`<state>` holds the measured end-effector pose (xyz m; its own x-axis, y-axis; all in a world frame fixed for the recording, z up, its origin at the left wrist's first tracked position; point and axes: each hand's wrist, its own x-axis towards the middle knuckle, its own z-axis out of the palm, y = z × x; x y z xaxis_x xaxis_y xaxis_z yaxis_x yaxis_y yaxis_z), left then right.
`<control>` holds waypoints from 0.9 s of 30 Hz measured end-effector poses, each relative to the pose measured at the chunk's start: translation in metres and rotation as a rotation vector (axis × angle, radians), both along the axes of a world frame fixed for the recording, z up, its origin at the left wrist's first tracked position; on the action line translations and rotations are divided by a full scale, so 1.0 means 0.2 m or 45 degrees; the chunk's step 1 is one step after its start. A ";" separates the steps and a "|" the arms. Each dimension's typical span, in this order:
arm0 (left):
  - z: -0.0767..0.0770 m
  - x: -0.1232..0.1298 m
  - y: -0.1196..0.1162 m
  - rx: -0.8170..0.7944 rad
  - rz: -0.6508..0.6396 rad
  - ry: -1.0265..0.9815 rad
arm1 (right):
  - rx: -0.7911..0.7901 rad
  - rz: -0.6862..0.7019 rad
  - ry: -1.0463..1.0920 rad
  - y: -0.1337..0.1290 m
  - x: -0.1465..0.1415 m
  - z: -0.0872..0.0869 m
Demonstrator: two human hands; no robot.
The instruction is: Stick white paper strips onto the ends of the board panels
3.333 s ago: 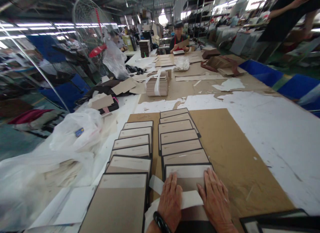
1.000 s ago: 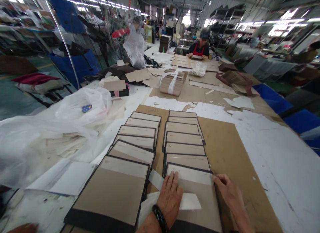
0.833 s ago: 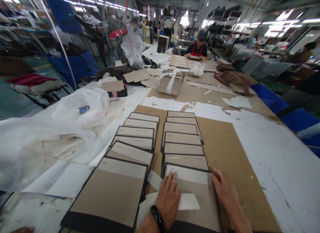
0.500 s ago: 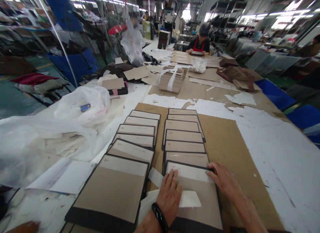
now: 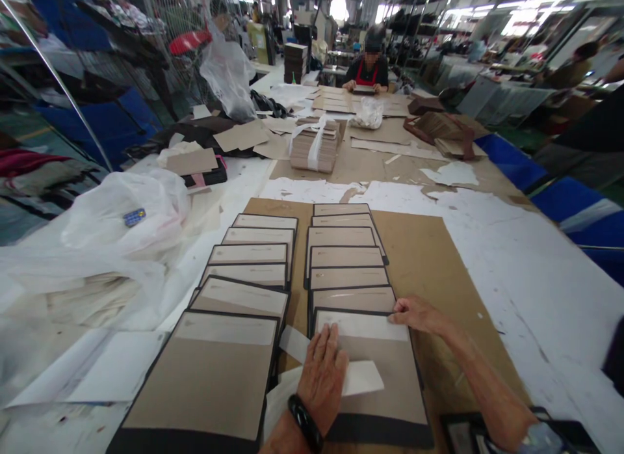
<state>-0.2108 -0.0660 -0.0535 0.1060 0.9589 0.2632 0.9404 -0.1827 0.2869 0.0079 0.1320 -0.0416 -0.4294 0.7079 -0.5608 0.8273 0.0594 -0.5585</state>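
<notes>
My left hand (image 5: 322,369), with a black bangle at the wrist, lies flat on the nearest right-hand taupe panel (image 5: 380,402), which has black edging. Its fingertips touch a pale strip (image 5: 365,325) along the panel's top. Loose white paper slips (image 5: 363,378) stick out under this hand on both sides. My right hand (image 5: 414,314) has thumb and fingers closed at the strip's right end, by the panel's top corner. Beside it, another black-edged panel (image 5: 209,376) lies nearest in the left row. Both rows overlap and run away from me.
Brown board (image 5: 419,246) lies under the rows. Clear plastic bags (image 5: 127,213) and white paper (image 5: 112,363) are at left. Further back stand a tied stack of taupe pieces (image 5: 314,148) and a crumpled bag (image 5: 368,112). A co-worker (image 5: 368,70) sits at the table's far end.
My view has shifted, so the table contents appear further left. My left hand stays flat on the panel. My right fingers have drawn closer together at the strip's right end.
</notes>
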 end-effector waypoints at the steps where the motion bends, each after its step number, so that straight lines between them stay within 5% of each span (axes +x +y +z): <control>1: 0.00 0.00 0.00 0.002 -0.003 -0.001 | -0.016 -0.014 0.008 -0.01 0.00 0.00; 17: 0.03 -0.01 0.00 -0.166 -0.044 0.001 | -0.394 -0.377 0.509 -0.24 -0.01 0.13; 24: 0.11 -0.08 0.02 -0.493 -0.197 -0.049 | -0.493 -0.895 0.823 -0.52 -0.03 0.10; 27: 0.11 -0.12 0.02 -0.539 -0.279 -0.109 | -0.566 -0.960 0.910 -0.58 -0.03 0.09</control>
